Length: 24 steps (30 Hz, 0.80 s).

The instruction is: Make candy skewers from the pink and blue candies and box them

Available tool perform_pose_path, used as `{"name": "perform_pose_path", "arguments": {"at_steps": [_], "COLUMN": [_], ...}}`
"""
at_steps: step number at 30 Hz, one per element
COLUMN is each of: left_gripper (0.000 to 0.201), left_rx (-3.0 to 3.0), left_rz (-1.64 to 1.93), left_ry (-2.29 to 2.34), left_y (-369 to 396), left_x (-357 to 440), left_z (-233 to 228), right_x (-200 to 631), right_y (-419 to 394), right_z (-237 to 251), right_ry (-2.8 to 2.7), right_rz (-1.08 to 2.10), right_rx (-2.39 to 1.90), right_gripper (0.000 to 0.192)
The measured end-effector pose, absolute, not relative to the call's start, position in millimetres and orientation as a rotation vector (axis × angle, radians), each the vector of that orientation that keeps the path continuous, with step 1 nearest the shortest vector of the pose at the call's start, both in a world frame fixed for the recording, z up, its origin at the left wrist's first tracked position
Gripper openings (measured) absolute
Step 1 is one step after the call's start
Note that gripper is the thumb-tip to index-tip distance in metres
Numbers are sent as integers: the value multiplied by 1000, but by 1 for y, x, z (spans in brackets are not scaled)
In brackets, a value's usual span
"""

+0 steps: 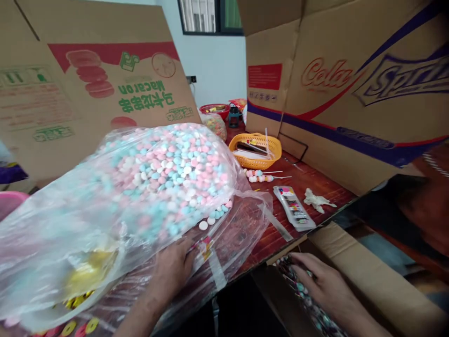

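My left hand [175, 264] lies at the table's front edge, its fingers closed on a small printed clear packet [204, 248]. Behind it spreads a large clear plastic bag [250, 210] full of pink, blue and white candies [175, 173]. Two loose white candies [203, 225] sit by the bag's mouth. Down at the right, my right hand [321, 276] reaches into an open cardboard box [345, 248], fingers curled against shiny wrapped candy packs [305, 299]. Its fingertips are partly hidden. A stack of printed clear sleeves [293, 208] lies on the table between the hands' far sides.
A yellow basket [257, 163] holds sticks and dark packets. Candy skewers [259, 177] and a crumpled white glove or tissue [317, 200] lie nearby. A white bowl [80, 306] with gold pieces sits under the plastic. Large cartons [115, 28] [336, 107] stand at both sides.
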<state>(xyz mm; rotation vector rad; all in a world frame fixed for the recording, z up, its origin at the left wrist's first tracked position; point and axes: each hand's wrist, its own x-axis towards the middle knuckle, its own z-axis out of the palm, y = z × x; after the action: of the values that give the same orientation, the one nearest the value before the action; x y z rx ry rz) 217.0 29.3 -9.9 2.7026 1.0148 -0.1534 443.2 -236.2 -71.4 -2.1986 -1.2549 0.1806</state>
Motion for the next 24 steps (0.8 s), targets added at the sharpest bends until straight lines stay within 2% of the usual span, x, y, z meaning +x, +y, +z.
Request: {"name": "perform_pose_path", "arguments": {"at_steps": [4,8,13,17,24], "left_gripper": [39,35,27,26,9], "left_rx": [2674,2682,2585,2443,2392], "left_rz": [-32,171,248,159,281], "left_ry": [912,842,832,620,808], "left_y": [32,28,22,18,0], "left_x": [206,196,194,197,203], "left_z": [-1,2,3,12,11], "right_x": [383,361,359,355,352], "right_y": [-127,-76,-68,-75,-90], "right_z": [-32,-23,-30,-22,-14], "right_ry": [-1529,-1631,-1657,-1758,-1432], "right_rz": [89,51,79,155,547], "right_rx": [-1775,-1627,-1653,-1560,-1589], "right_gripper": [24,31,40,17,19]}}
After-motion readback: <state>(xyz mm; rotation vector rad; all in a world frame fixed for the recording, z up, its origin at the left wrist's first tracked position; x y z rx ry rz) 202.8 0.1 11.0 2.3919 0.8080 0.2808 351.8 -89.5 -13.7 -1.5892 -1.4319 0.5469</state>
